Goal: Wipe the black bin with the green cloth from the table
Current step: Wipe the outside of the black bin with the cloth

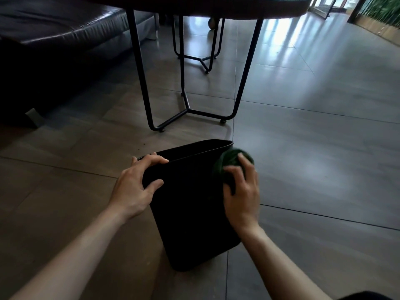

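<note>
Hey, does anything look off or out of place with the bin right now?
The black bin leans instead of standing flat, apparently tipped on purpose: the left hand grips its rim while the right hand presses the green cloth against its side.

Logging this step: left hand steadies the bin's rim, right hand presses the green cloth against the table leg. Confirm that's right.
One detail is wrong. In the head view the right hand presses the green cloth against the black bin, at its right upper side, not the table leg. The left hand does steady the bin's rim.
</note>
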